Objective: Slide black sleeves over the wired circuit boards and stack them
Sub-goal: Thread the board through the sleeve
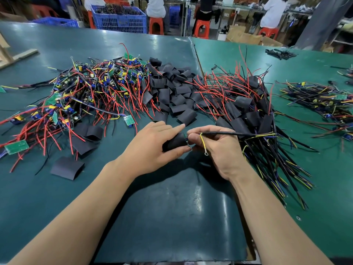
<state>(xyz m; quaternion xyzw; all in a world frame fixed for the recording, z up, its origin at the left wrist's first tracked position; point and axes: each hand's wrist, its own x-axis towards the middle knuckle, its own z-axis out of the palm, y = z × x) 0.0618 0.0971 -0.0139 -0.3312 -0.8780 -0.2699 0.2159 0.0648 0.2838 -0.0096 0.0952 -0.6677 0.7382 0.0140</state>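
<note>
Left hand (pixel 152 144) grips black sleeve (pixel 174 143); right hand (pixel 214 148) pinches its cable (pixel 229 133).

Factory assembly floor: green workbenches (pixel 315 60), seated workers (pixel 273 12), crates (pixel 120 20).

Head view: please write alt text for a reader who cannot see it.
A person's left hand grips a black sleeve while the right hand pinches a black cable entering it, above a green table. Behind lie a pile of bare wired boards, loose sleeves and sleeved units.
</note>
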